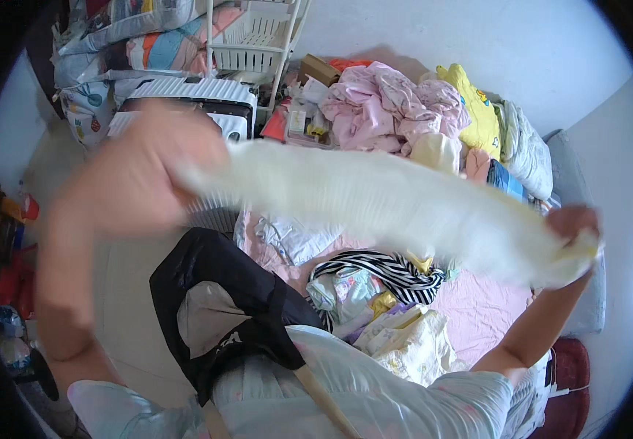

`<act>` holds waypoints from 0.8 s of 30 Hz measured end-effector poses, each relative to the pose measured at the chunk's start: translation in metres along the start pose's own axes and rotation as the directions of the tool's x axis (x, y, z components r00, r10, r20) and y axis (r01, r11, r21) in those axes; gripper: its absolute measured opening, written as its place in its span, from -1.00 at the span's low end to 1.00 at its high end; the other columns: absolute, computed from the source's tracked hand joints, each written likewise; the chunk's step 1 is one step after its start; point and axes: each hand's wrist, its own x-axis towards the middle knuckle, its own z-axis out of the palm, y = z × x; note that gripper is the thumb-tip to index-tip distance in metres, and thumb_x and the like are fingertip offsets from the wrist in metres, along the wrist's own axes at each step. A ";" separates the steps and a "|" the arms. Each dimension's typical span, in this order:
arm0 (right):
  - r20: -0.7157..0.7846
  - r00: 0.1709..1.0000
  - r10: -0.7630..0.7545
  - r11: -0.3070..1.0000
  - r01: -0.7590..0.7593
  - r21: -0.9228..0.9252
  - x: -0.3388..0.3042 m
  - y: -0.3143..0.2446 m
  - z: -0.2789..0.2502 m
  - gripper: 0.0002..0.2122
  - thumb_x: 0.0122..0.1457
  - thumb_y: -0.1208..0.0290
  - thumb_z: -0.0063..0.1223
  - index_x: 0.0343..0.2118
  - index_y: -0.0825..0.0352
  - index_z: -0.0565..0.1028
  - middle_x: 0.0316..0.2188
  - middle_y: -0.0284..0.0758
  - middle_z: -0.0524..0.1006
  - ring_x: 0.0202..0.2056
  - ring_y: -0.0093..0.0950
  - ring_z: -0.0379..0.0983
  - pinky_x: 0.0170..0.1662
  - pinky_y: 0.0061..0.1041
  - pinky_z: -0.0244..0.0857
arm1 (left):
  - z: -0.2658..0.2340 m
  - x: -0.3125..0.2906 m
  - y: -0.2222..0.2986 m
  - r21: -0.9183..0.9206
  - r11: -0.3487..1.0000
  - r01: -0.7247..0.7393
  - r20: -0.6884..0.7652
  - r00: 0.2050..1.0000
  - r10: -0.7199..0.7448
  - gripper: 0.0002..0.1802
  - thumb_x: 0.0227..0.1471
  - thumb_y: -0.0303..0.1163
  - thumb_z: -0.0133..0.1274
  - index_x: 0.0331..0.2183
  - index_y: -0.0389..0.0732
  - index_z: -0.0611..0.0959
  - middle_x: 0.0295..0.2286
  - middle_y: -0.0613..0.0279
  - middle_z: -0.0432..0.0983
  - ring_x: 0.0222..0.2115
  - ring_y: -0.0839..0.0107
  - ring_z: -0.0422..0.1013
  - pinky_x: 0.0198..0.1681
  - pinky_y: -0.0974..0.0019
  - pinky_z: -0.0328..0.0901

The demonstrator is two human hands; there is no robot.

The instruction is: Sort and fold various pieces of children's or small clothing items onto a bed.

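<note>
A pale cream-white cloth [375, 201] is stretched between my raised hands, slanting down toward the right. Motion blurs it, and I cannot make out what kind of garment or cloth it is. My left hand [144, 168], smeared by motion, grips its left end. At the far right my right hand [574, 223] is closed round the other end, where a yellowish edge shows. Below the cloth, a black-and-white striped cloth [386, 267] and a cream patterned garment [411, 344] lie heaped on a pink bed sheet [485, 307].
A black-and-grey fabric item [236, 285] covers part of my front. Behind the bed sheet stand a silver suitcase [192, 89] and a white plastic rack [254, 44]. Pink bedding [382, 106] and a yellow pillow [477, 121] are piled against the wall. A dark red seat [572, 388] sits lower right.
</note>
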 end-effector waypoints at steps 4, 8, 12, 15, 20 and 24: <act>0.412 0.584 0.699 0.676 -0.355 -0.646 -0.022 0.080 0.001 -0.77 0.05 0.34 0.00 -0.53 0.45 0.51 -0.52 -0.27 0.51 -0.46 -0.46 0.43 -0.33 -0.54 0.29 | 0.112 -0.064 0.000 -0.210 0.923 0.323 0.556 0.816 -0.159 -0.84 -0.33 -0.50 -0.01 -0.52 -0.20 0.56 -0.57 -0.02 0.47 -0.47 0.00 0.43 -0.39 0.09 0.30; 0.357 0.208 0.910 0.412 -0.379 -0.829 -0.083 0.184 0.025 -0.82 -0.06 0.54 0.00 -0.34 0.35 0.54 -0.44 -0.38 0.55 -0.35 -0.57 0.42 -0.25 -0.52 0.30 | 0.202 -0.104 -0.025 -0.234 0.864 0.446 0.670 0.718 -0.189 -0.83 -0.30 -0.48 -0.05 -0.51 -0.26 0.56 -0.57 -0.09 0.46 -0.46 -0.02 0.42 -0.36 0.08 0.28; 0.251 -0.052 0.967 0.236 -0.201 -0.951 -0.124 0.237 0.031 -0.71 -0.15 0.51 0.00 -0.27 0.32 0.53 -0.51 -0.38 0.53 -0.41 -0.56 0.40 -0.30 -0.53 0.28 | 0.230 -0.112 -0.035 -0.312 0.779 0.544 0.678 0.702 -0.219 -0.78 -0.31 -0.48 -0.07 -0.48 -0.29 0.56 -0.58 -0.08 0.46 -0.49 0.02 0.43 -0.40 0.14 0.28; 0.194 -0.259 0.946 0.162 -0.138 -0.977 -0.126 0.247 0.053 -0.67 -0.24 0.52 -0.02 -0.30 0.35 0.52 -0.56 -0.39 0.49 -0.48 -0.54 0.36 -0.39 -0.51 0.24 | 0.234 -0.117 -0.037 -0.263 0.781 0.566 0.745 0.634 -0.209 -0.74 -0.32 -0.46 -0.06 -0.44 -0.27 0.59 -0.60 -0.06 0.46 -0.52 0.08 0.44 -0.41 0.18 0.28; 0.276 -0.423 0.863 0.266 -0.083 -0.960 -0.146 0.283 0.056 -0.71 -0.22 0.44 0.00 -0.34 0.37 0.51 -0.56 -0.40 0.48 -0.48 -0.54 0.34 -0.40 -0.51 0.22 | 0.234 -0.113 -0.036 -0.326 0.696 0.640 0.747 0.625 -0.225 -0.74 -0.34 -0.48 -0.05 -0.45 -0.29 0.59 -0.55 -0.03 0.47 -0.50 0.11 0.43 -0.38 0.22 0.30; 0.274 -0.489 0.828 0.247 -0.119 -0.962 -0.160 0.299 0.061 -0.61 -0.12 0.30 0.09 -0.16 0.29 0.50 -0.38 -0.35 0.52 -0.34 -0.51 0.39 -0.23 -0.49 0.27 | 0.256 -0.116 -0.038 -0.542 0.713 0.445 0.556 0.826 -0.092 -0.70 -0.31 -0.48 -0.01 -0.38 -0.30 0.61 -0.45 0.09 0.52 -0.42 0.29 0.45 -0.31 0.33 0.29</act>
